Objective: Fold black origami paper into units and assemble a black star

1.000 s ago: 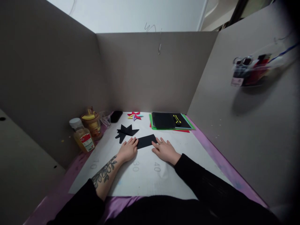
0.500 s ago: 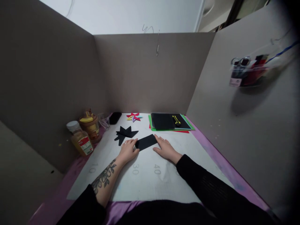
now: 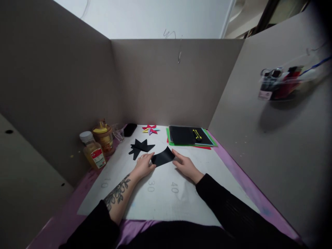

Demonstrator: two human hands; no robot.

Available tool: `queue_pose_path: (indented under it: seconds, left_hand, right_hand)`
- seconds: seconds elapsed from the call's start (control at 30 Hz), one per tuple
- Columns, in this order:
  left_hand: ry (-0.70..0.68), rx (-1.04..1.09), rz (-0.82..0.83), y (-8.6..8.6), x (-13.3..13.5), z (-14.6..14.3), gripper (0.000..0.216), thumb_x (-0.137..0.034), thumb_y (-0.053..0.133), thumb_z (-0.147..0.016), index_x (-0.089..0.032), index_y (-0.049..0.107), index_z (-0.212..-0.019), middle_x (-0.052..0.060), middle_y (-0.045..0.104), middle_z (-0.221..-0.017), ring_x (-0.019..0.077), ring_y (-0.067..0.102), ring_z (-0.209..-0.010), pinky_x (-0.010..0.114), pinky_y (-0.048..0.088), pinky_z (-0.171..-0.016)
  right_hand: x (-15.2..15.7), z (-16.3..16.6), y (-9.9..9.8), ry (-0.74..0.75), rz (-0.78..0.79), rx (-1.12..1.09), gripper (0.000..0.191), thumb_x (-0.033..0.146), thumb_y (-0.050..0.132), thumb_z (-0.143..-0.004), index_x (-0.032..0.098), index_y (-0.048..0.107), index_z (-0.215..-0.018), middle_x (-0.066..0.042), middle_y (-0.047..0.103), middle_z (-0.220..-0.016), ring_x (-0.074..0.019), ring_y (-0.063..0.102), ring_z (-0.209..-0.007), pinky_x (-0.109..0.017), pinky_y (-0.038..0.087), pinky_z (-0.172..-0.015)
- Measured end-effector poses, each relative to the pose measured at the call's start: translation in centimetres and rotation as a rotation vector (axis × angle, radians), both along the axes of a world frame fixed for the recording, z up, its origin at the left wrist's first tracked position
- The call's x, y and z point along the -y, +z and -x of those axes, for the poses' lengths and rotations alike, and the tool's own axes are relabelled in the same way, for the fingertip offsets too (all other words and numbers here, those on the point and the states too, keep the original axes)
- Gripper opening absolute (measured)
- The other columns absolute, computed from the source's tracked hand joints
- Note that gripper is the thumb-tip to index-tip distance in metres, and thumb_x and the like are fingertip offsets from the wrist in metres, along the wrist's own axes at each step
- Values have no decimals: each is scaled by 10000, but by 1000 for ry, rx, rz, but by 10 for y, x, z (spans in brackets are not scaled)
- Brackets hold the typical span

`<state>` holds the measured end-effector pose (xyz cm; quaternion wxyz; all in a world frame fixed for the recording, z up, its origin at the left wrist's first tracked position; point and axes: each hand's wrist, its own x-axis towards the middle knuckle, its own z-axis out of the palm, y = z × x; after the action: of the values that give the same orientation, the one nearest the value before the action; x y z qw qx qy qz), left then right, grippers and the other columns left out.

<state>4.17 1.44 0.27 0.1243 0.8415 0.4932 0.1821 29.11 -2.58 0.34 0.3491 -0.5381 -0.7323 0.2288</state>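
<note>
A small rectangle of black paper [image 3: 163,158] lies between my hands, its right end bent up in a curve. My left hand [image 3: 143,166] grips the left end between thumb and fingers, low against the white mat [image 3: 160,207]. At the right end, my right hand [image 3: 186,166] pinches the raised edge between thumb and fingertips. Just beyond my left hand is a folded black paper piece with star-like points [image 3: 141,146]. Farther back lies a multicoloured paper star [image 3: 150,129].
A stack of coloured sheets [image 3: 181,135] carries a yellow and black cutter [image 3: 197,134]. On the left stand a labelled glue bottle [image 3: 95,154], a brown and yellow container [image 3: 105,136], a clear cup [image 3: 118,131] and a black phone [image 3: 130,129]. Grey panels [image 3: 166,83] enclose three sides.
The black paper was flat and now curves upward at its right end. My right hand has closed on that end and raised it. The whole view has shifted slightly.
</note>
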Motion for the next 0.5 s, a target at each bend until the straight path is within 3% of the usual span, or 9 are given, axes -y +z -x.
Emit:
queue_pose_path:
  seconds: [0.17, 0.3, 0.5]
  left_hand:
    - [-19, 99, -15, 3, 2, -1, 635, -261, 619, -739, -186, 430, -1340, 105, 510, -1315, 270, 429, -1223, 404, 344, -1027]
    - [-65, 235, -37, 6, 5, -5, 619, -134, 594, -703, -218, 462, -1302, 82, 530, -1249, 243, 470, -1172, 388, 389, -1005]
    - [-33, 450, -11, 0, 5, -14, 573, -56, 495, -710, -220, 467, -1258, 30, 576, -1008, 123, 566, -759, 279, 519, -713]
  right_hand:
    - [-4, -3, -3, 53, 36, 223, 796, 295, 553, -766, 166, 206, -1470, -87, 258, -1507, -245, 251, -1382, -413, 249, -1115]
    - [-6, -7, -7, -3, 55, 178, 800, 332, 530, -788, 175, 161, -1480, -89, 287, -1498, -241, 308, -1358, -399, 272, -1102]
    - [-6, -6, -9, 6, -9, 99, 808, 304, 507, -787, 157, 123, -1483, -78, 262, -1511, -195, 298, -1362, -327, 254, -1106]
